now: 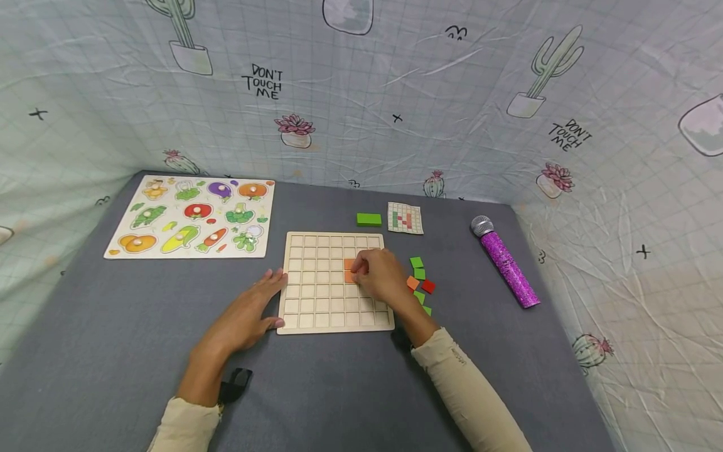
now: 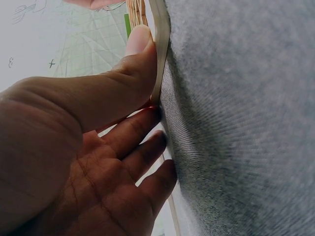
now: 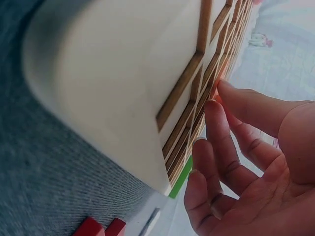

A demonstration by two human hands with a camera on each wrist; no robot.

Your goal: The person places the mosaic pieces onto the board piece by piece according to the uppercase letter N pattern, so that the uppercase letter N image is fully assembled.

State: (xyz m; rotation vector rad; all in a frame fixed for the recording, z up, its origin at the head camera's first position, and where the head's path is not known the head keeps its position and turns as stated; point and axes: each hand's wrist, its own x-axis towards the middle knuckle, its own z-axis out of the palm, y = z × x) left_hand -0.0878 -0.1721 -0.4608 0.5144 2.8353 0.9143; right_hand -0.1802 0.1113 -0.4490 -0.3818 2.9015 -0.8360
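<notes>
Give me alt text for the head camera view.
A right hand touches an orange tile on a wooden grid board while the left hand touches its left edge. Loose tiles, a vegetable puzzle and a purple microphone lie nearby.

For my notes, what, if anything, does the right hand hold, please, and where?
Hold unclear: the right hand touches an orange tile near its right edge.

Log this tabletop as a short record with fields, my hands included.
left hand: against left edge of pale wooden grid board
right hand: fingertips at orange square tile on board
right of board: loose green, orange and red square tiles
beyond board: green rectangular block, printed grid card
back left: white rectangular vegetable-picture board
right side: glittery purple microphone
</notes>
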